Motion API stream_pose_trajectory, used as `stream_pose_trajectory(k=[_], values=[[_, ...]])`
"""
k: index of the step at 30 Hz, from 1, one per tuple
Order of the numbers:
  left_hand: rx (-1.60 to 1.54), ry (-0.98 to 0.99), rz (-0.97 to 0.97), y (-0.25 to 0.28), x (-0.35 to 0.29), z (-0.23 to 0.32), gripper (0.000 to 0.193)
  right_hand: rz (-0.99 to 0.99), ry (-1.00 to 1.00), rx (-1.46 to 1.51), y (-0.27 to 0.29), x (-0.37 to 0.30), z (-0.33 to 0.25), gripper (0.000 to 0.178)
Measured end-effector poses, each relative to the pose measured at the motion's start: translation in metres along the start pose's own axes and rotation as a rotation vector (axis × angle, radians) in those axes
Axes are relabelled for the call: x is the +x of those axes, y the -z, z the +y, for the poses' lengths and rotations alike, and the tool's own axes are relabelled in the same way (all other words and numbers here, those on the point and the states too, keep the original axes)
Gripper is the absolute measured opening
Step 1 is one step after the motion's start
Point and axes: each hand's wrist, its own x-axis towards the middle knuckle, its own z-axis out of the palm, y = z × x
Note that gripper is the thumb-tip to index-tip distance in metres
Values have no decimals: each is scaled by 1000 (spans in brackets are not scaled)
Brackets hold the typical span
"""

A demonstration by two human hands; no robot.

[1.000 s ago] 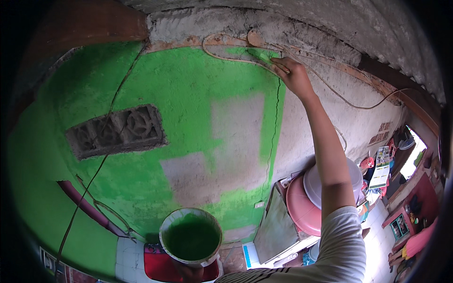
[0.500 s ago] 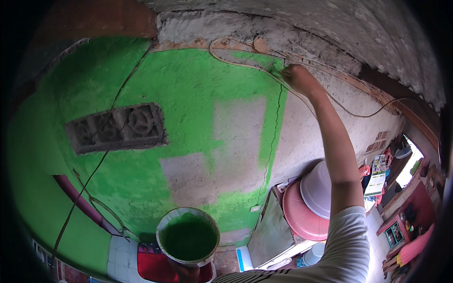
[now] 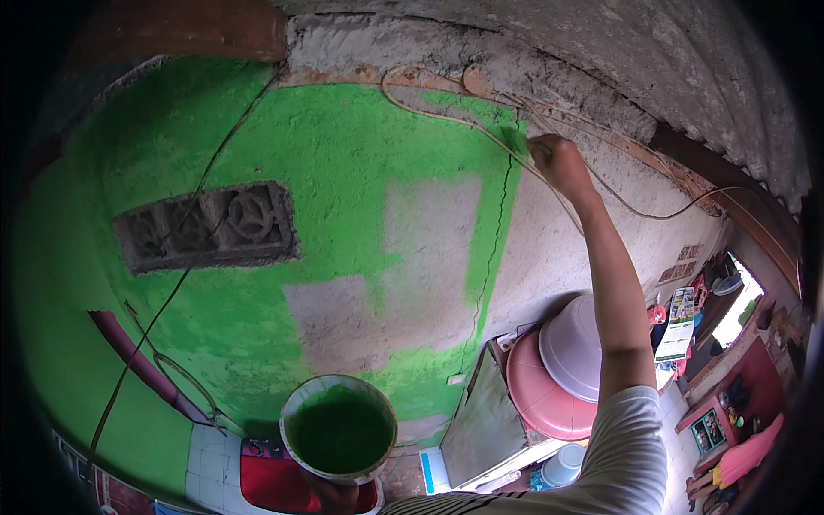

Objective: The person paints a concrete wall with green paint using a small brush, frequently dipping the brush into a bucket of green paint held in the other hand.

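My right hand (image 3: 562, 163) is raised at the end of a stretched arm, closed on a paintbrush (image 3: 517, 140). Its green, motion-blurred bristles meet the wall (image 3: 343, 154) just beside a long crack, and the fingers hide its handle. A loose pale cable (image 3: 429, 115) runs over the wall close by the brush. At the bottom, my left hand (image 3: 333, 494) shows only partly below a round white-rimmed bucket (image 3: 294, 403) and supports it. Dark green paint (image 3: 342, 433) fills much of the bucket. Bright green covers much of the wall; bare greyish patches (image 3: 425, 257) show in the middle and right.
A grey vent block (image 3: 210, 227) is set in the wall, with a dark cable (image 3: 163, 313) hanging across it. At lower right, a pink round lid (image 3: 536, 390) and a pale tub (image 3: 571, 352) rest on a cabinet (image 3: 485, 421). A red basin (image 3: 262, 489) lies below the bucket.
My right hand has moved slightly right and down, carrying the paintbrush along the wall near the crack. The view has shifted a little; my left hand still holds the bucket.
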Motion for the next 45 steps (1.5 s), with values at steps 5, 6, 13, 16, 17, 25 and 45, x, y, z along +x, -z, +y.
stream_pose_trajectory(k=[5, 6, 13, 16, 17, 25, 45], values=[[200, -5, -41, 3, -51, -65, 92, 183, 39, 65, -18, 2, -1, 20], [143, -5, -27, -2, -34, -41, 93, 27, -42, -58, -12, -1, 10, 20], [-591, 561, 167, 5, -2, 7, 100, 242, -30, 65, -9, 2, 4, 22], [-1534, 1209, 486, 8, 58, 64, 108, -72, -250, -10, -17, 0, 22, 22], [-1536, 1200, 495, 9, 55, 61, 108, -22, -280, 13, -14, 0, 10, 22], [-1494, 1223, 430, 10, 56, 61, 95, 217, -260, 88, -29, 5, 18, 24], [-1421, 1211, 356, 1, 54, 57, 81, 244, -196, 8, -26, 22, 22, 24]])
